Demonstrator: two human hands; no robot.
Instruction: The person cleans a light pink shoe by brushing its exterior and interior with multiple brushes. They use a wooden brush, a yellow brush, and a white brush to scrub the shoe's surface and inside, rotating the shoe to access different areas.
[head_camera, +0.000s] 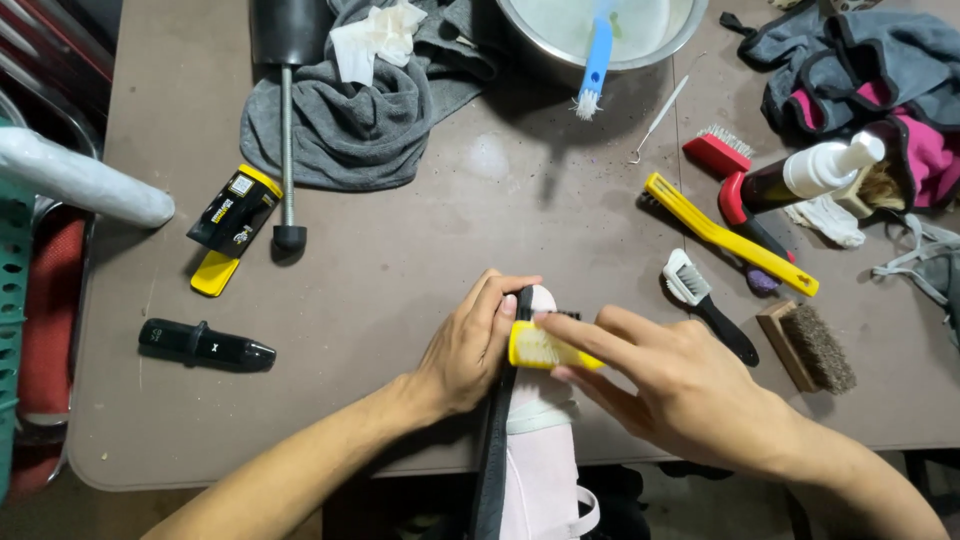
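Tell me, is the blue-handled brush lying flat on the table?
No, the blue-handled brush leans on the rim of the metal bowl, its handle inside the bowl and its white bristles hanging out over the table.

The right hand (680, 385) is covering the small yellow brush's (545, 348) handle; the pale pink shoe (540, 460) is running off the bottom edge.

The desk (420, 270) looks matt brown with a faintly scuffed finish. On it, just beyond the hands, a yellow plastic brush (545, 350) with pale bristles meets soft pink fabric of a shoe (540, 450). Far beyond the shoe lie a crumpled grey cloth (350, 120) and a shiny metal bowl (660, 45).
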